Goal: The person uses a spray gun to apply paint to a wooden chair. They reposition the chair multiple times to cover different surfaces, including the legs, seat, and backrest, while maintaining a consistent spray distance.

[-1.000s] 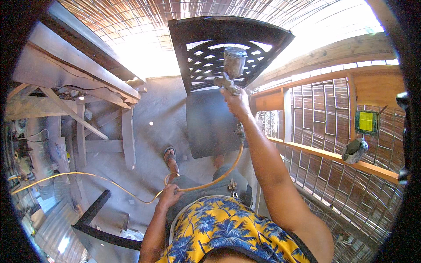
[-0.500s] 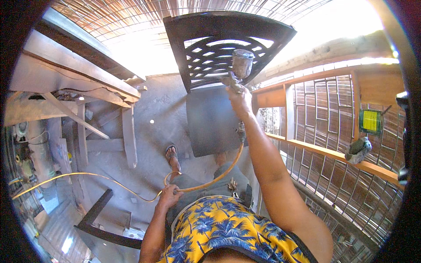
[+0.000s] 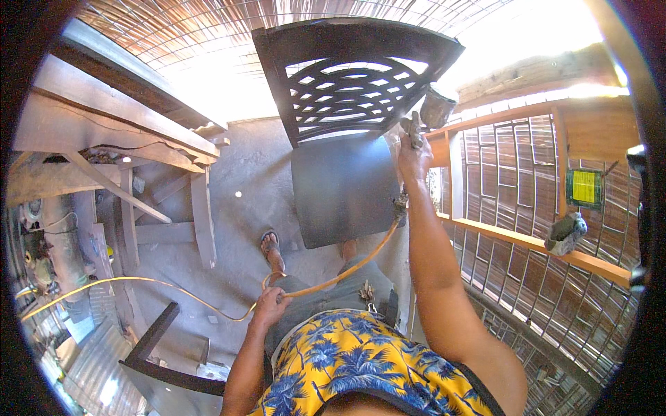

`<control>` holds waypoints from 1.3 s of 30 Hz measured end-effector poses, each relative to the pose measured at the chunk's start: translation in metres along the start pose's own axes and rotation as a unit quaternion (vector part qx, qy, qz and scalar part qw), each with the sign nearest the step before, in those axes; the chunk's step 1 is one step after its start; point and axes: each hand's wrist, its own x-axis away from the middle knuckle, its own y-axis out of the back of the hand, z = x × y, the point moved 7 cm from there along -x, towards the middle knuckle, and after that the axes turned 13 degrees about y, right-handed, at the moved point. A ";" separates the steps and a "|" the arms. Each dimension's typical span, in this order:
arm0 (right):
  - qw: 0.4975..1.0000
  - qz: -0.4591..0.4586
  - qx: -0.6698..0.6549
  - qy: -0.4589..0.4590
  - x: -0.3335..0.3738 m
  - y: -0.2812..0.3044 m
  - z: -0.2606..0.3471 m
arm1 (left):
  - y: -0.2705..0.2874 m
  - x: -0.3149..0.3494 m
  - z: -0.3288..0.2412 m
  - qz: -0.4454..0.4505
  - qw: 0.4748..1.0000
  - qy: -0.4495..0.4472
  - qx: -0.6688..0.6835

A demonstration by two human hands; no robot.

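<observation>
A spray gun (image 3: pixel 415 132) with a grey paint cup (image 3: pixel 438 106) is gripped in my right hand (image 3: pixel 414 161), held beside the right edge of a black chair's openwork backrest (image 3: pixel 350 87). The cup leans to the right. Below the backrest lies the chair's flat dark seat (image 3: pixel 347 191). From the gun's lower fitting (image 3: pixel 400 202) a yellow air hose (image 3: pixel 354 267) curves down to my left hand (image 3: pixel 272 304), whose fingers are closed around it near my left thigh. The chair's legs are hidden under the seat.
Wooden framing with a bench (image 3: pixel 118 125) stands at the left. To the right, a metal grille (image 3: pixel 506 173) has an orange wooden rail (image 3: pixel 534 244) with a grey lump (image 3: pixel 565 234) on it. A black-edged piece (image 3: pixel 173 374) lies at lower left. The hose trails off left.
My right hand has moved the spray gun rightward, from in front of the backrest to beyond its right edge, and the cup now tilts right. My left hand stays on the hose.
</observation>
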 end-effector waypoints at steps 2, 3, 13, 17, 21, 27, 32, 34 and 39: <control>0.999 0.004 0.034 -0.023 0.004 0.000 -0.006 | 0.000 0.000 0.001 0.005 1.000 -0.002 -0.015; 0.999 0.026 0.028 -0.018 0.007 -0.006 -0.007 | 0.001 0.001 0.002 0.009 0.999 -0.010 -0.033; 0.970 0.205 -0.131 -0.026 0.065 -0.108 0.020 | 0.008 0.015 0.024 0.019 0.999 0.007 -0.036; 0.959 0.238 -0.154 0.004 0.077 -0.115 0.059 | 0.007 0.019 0.033 0.038 0.998 0.031 -0.039; 0.908 0.301 -0.274 -0.099 0.087 -0.114 0.071 | 0.007 0.022 0.032 0.030 0.998 0.016 -0.045; 0.965 0.233 -0.112 -0.042 0.071 -0.112 0.057 | 0.007 0.021 0.031 0.031 0.998 0.029 -0.047; 0.981 0.170 -0.084 -0.035 0.064 -0.105 0.028 | 0.011 0.023 0.026 0.028 0.997 0.038 -0.058; 0.986 0.157 -0.056 -0.024 0.059 -0.099 0.017 | 0.013 0.024 0.022 0.023 0.997 0.040 -0.067; 0.996 0.076 -0.034 -0.028 0.047 -0.072 -0.008 | 0.015 0.022 0.017 0.030 0.998 0.040 -0.042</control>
